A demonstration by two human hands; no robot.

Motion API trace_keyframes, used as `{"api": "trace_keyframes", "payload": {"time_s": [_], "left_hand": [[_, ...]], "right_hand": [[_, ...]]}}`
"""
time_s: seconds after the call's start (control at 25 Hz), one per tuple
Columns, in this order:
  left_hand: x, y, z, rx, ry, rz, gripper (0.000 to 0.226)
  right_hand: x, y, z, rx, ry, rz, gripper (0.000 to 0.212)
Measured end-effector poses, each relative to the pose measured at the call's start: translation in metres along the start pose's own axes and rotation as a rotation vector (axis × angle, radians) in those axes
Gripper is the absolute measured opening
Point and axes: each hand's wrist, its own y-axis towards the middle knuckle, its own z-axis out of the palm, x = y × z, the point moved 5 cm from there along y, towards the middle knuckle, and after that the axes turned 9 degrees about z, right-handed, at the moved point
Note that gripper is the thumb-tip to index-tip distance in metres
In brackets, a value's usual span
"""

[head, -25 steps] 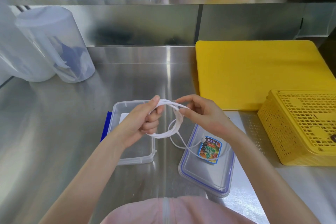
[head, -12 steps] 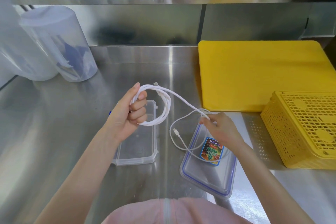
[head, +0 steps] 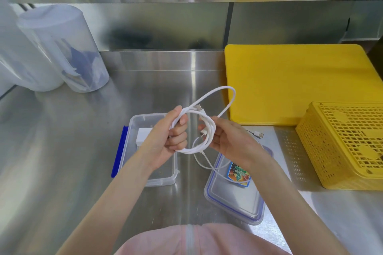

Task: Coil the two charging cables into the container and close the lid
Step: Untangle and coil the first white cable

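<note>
A white charging cable (head: 209,130) is wound in loops above the steel counter. My left hand (head: 172,134) grips the coil's left side. My right hand (head: 226,138) pinches its right side, and one long loop arcs up toward the yellow board. A thin white tail hangs down onto the clear lid (head: 232,198), which has a blue seal and a colourful sticker. The clear container (head: 145,122) lies under my left hand with a white block inside. A second cable's plug (head: 259,133) shows behind my right wrist; the remainder is hidden.
A yellow cutting board (head: 294,85) lies at the back right. A yellow perforated basket (head: 344,143) stands at the right. Two translucent plastic tubs (head: 60,47) stand at the back left. A blue strip (head: 118,151) lies beside the container's left wall.
My right hand has come back up from the lid to the coil, laying another turn of cable onto it. My left hand kept hold of the coil and shifted slightly right.
</note>
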Motion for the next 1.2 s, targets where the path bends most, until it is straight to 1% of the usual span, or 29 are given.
{"api": "trace_keyframes", "payload": {"time_s": [0.12, 0.2, 0.32, 0.4, 0.48, 0.6, 0.72, 0.96, 1.08, 1.2], "left_hand": [[0.002, 0.003, -0.005, -0.044, 0.192, 0.063, 0.041], [0.001, 0.004, -0.010, -0.080, 0.190, 0.099, 0.040], [-0.002, 0.004, -0.011, -0.088, 0.164, 0.132, 0.039], [-0.004, 0.003, -0.010, -0.086, 0.177, 0.145, 0.040], [-0.006, 0.002, -0.010, -0.072, 0.200, 0.152, 0.040], [-0.009, 0.001, -0.011, -0.068, 0.215, 0.172, 0.039], [-0.013, 0.002, -0.016, -0.101, 0.197, 0.204, 0.038], [-0.023, 0.004, -0.034, -0.166, 0.131, 0.262, 0.038], [-0.031, 0.005, -0.043, -0.201, 0.080, 0.287, 0.038], [-0.035, 0.005, -0.048, -0.223, 0.066, 0.306, 0.038]], "right_hand": [[-0.007, -0.001, 0.018, 0.134, 0.014, 0.083, 0.042], [-0.010, -0.004, 0.023, 0.162, -0.029, 0.061, 0.040], [-0.008, -0.006, 0.023, 0.053, -0.247, -0.101, 0.021], [-0.007, -0.005, 0.019, -0.039, -0.288, -0.153, 0.018], [-0.007, -0.003, 0.016, -0.068, -0.315, -0.170, 0.016], [-0.010, 0.001, 0.016, -0.090, -0.487, -0.163, 0.019], [-0.017, 0.001, 0.015, -0.071, -0.585, -0.091, 0.025], [-0.019, -0.003, 0.000, -0.089, -0.590, -0.065, 0.025], [-0.018, -0.007, -0.017, -0.150, -0.523, -0.063, 0.024], [-0.011, -0.013, -0.038, -0.261, -0.410, -0.122, 0.023]]}}
